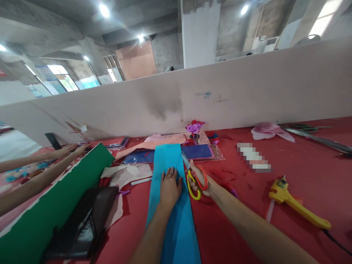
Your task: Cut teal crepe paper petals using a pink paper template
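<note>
A long strip of blue paper (176,223) lies on the red table (302,161), running away from me. My left hand (169,186) rests flat on the strip, fingers stretched out. My right hand (202,180) grips scissors (194,176) with red and yellow handles. The blades point away along the strip's right edge.
A yellow glue gun (295,204) lies at the right. A green sheet (52,209) and a dark bag (82,223) lie at the left, where another person's arms (41,172) reach in. Paper flowers (194,128), coloured sheets and a pink partition wall (247,91) stand behind.
</note>
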`<state>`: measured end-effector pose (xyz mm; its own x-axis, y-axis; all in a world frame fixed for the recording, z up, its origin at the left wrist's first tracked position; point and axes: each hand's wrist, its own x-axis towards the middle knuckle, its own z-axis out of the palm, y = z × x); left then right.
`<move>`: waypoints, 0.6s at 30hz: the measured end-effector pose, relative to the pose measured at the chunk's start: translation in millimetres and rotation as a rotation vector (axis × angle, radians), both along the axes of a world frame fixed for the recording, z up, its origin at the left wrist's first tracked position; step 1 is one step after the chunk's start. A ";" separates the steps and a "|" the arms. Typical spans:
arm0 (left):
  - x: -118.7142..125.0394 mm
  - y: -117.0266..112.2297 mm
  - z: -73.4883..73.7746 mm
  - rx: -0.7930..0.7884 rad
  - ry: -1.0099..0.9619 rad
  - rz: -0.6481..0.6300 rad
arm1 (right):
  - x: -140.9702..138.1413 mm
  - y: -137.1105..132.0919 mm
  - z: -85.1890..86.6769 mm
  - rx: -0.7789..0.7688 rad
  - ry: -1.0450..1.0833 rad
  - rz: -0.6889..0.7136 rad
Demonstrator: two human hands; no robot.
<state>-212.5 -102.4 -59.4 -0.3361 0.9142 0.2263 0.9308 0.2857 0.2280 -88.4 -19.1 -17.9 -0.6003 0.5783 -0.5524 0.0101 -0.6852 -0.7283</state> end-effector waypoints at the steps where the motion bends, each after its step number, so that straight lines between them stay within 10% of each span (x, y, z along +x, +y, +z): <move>1: 0.1 0.0 0.1 0.006 -0.007 0.002 | -1.0 0.7 -1.0 -0.002 -0.002 0.001; 18: 0.4 -0.9 -1.4 0.005 -0.019 -0.001 | -23.4 8.4 -0.3 0.010 0.117 -0.071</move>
